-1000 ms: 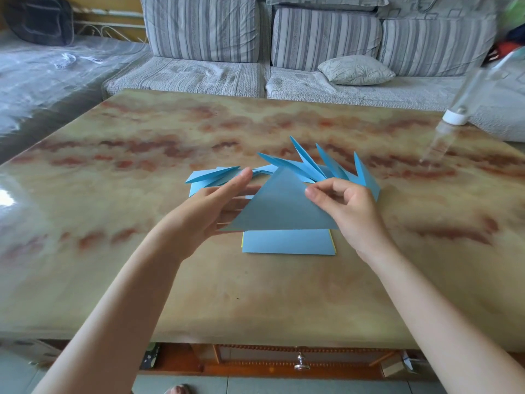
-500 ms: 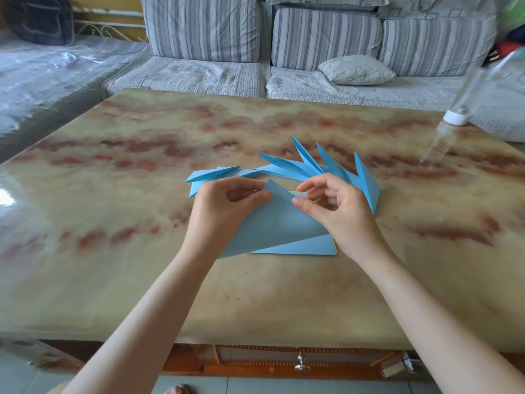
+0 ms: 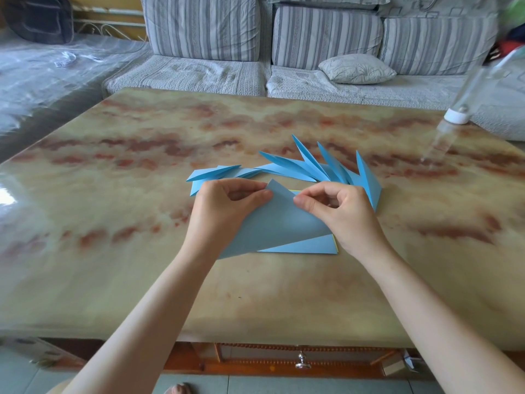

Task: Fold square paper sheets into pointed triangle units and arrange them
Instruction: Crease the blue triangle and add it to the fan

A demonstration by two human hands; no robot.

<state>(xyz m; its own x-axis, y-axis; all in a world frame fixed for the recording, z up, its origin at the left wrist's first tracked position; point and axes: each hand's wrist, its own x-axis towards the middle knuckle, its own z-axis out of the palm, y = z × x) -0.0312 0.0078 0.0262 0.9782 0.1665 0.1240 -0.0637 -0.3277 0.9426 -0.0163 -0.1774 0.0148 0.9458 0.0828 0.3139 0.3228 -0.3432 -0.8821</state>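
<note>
The person is holding a blue paper triangle (image 3: 279, 223) with both hands, just above the stack of square sheets (image 3: 309, 247), which is lying flat on the desk (image 3: 127, 251). The triangle is covering most of the stack, so only the stack's near right corner is showing, with a thin yellow edge under it. The left hand (image 3: 224, 214) is gripping the triangle's left side; its fingers (image 3: 250, 194) are curled and pinching the paper near the top point. The right hand (image 3: 345, 216) is gripping the right side, with its fingers (image 3: 306, 203) pinching the paper's edge. Just behind the stack, the finished pointed units (image 3: 295, 170) are lying in a curved row, some with their points sticking up. Far behind the stack and to its right, a clear bottle (image 3: 456, 116) with a white cap is showing, blurred. Well behind the stack, beyond the desk, a striped sofa (image 3: 204, 32) is standing with a pillow (image 3: 356, 69) on it.
</note>
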